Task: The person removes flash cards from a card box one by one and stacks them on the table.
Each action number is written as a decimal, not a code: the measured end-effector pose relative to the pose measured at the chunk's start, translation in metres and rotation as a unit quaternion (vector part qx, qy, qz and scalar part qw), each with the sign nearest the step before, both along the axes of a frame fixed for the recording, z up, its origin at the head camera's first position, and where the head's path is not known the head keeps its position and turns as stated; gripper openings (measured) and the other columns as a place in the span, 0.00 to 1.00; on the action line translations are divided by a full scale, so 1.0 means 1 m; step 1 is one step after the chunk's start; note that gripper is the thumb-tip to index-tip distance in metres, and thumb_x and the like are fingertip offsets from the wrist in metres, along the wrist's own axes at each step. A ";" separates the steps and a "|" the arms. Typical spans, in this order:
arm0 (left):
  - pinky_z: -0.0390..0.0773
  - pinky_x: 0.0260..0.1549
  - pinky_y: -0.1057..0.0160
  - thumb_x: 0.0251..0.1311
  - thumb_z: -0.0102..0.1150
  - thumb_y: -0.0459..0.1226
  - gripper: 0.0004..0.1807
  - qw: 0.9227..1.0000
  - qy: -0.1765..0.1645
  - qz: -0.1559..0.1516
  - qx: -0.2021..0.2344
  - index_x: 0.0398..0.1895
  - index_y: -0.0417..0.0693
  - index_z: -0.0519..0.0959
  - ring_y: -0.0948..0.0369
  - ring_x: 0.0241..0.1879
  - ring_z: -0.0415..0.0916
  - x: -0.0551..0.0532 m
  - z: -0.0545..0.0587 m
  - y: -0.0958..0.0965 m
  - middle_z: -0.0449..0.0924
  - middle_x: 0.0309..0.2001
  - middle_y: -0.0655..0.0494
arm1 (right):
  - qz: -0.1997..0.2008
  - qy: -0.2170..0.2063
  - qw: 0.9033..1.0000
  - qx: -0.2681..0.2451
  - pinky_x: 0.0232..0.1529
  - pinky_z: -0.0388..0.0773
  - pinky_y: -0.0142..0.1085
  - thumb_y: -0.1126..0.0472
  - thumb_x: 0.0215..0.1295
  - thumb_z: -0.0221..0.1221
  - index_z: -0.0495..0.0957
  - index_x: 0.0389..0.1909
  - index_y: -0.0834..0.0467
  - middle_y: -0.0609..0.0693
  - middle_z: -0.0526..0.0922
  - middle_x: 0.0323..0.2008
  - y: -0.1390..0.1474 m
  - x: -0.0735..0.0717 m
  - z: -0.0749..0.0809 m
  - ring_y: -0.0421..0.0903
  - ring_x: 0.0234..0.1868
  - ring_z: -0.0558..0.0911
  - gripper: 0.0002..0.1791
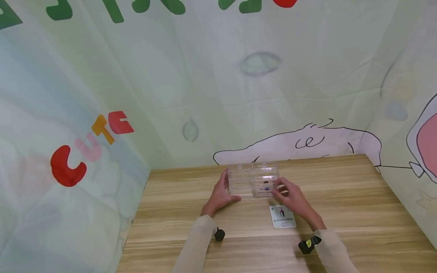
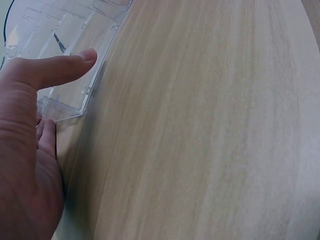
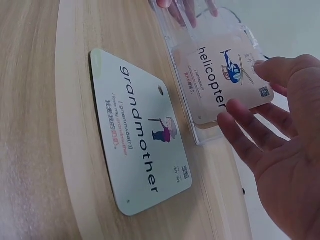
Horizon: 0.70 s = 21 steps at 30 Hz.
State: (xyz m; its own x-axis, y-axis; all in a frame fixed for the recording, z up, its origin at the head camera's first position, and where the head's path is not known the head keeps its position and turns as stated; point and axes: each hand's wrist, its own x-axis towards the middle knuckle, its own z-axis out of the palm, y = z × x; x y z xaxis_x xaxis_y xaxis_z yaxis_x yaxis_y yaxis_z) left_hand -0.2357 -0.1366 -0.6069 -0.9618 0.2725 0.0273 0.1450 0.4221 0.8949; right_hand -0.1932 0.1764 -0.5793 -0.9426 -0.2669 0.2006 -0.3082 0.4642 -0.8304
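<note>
A clear plastic card holder [image 1: 240, 185] with stepped compartments stands toward the table's back edge. My left hand [image 1: 219, 195] grips its left end, thumb [image 2: 75, 67] over the front and fingers round the side. In the holder's right half sits a helicopter card [image 3: 220, 75], white with a blue helicopter picture. At that card's right side is my right hand [image 1: 290, 195], its thumb and fingertips apart and loosely bent at the card's edge. Face up on the table, just in front of the holder, lies a grandmother card [image 3: 145, 135].
The wood-grain table [image 1: 177, 212] meets a printed cloth backdrop [image 1: 205, 83] behind and at both sides. Black devices are strapped at the left wrist [image 1: 219, 234] and the right wrist [image 1: 307, 245].
</note>
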 end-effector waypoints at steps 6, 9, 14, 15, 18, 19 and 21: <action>0.61 0.81 0.49 0.46 0.86 0.35 0.71 1.000 -0.002 0.001 0.006 0.87 0.47 0.43 0.45 0.82 0.56 0.001 0.000 0.000 0.55 0.83 0.40 | 0.005 0.012 1.000 0.016 0.47 0.89 0.36 0.64 0.73 0.66 0.82 0.53 0.57 0.52 0.86 0.50 -0.003 0.000 0.000 0.49 0.47 0.87 0.11; 0.61 0.81 0.50 0.46 0.86 0.35 0.71 1.000 -0.004 0.000 0.007 0.87 0.47 0.43 0.46 0.82 0.55 0.001 0.001 0.000 0.55 0.83 0.40 | 0.002 0.013 1.000 0.019 0.47 0.89 0.34 0.65 0.73 0.66 0.83 0.53 0.57 0.52 0.86 0.49 -0.004 0.001 0.000 0.49 0.47 0.86 0.10; 0.61 0.81 0.52 0.47 0.86 0.36 0.71 1.000 -0.010 0.000 -0.005 0.87 0.48 0.42 0.48 0.82 0.55 0.001 0.001 0.000 0.54 0.84 0.43 | -0.002 0.019 1.000 0.023 0.46 0.88 0.32 0.64 0.74 0.65 0.83 0.53 0.56 0.51 0.87 0.49 -0.005 0.000 0.000 0.47 0.47 0.85 0.10; 0.61 0.81 0.53 0.47 0.86 0.36 0.71 1.000 -0.011 0.000 -0.007 0.87 0.48 0.42 0.49 0.83 0.55 0.001 0.000 0.000 0.54 0.84 0.43 | -0.003 0.021 1.000 0.023 0.45 0.88 0.32 0.64 0.74 0.65 0.83 0.53 0.56 0.51 0.86 0.49 -0.005 -0.001 0.001 0.47 0.46 0.85 0.10; 0.61 0.81 0.53 0.47 0.86 0.36 0.71 1.000 -0.011 -0.001 -0.011 0.87 0.49 0.42 0.49 0.83 0.55 0.000 0.001 0.000 0.54 0.84 0.44 | -0.007 0.031 0.999 0.022 0.43 0.88 0.32 0.65 0.74 0.65 0.84 0.53 0.57 0.51 0.87 0.48 -0.006 -0.002 0.003 0.46 0.44 0.84 0.10; 0.61 0.81 0.54 0.47 0.86 0.37 0.71 1.000 -0.012 -0.001 -0.014 0.87 0.50 0.42 0.50 0.83 0.55 0.000 0.001 0.000 0.54 0.84 0.45 | -0.008 0.035 0.999 0.022 0.42 0.88 0.32 0.65 0.74 0.65 0.84 0.53 0.57 0.52 0.87 0.48 -0.006 -0.002 0.003 0.46 0.44 0.84 0.10; 0.61 0.81 0.54 0.47 0.86 0.37 0.71 1.000 -0.010 -0.001 -0.014 0.87 0.50 0.42 0.50 0.83 0.55 0.000 0.001 0.000 0.54 0.84 0.45 | -0.012 0.038 0.999 0.023 0.41 0.87 0.31 0.65 0.73 0.66 0.84 0.53 0.57 0.52 0.87 0.48 -0.006 -0.003 0.005 0.46 0.43 0.84 0.11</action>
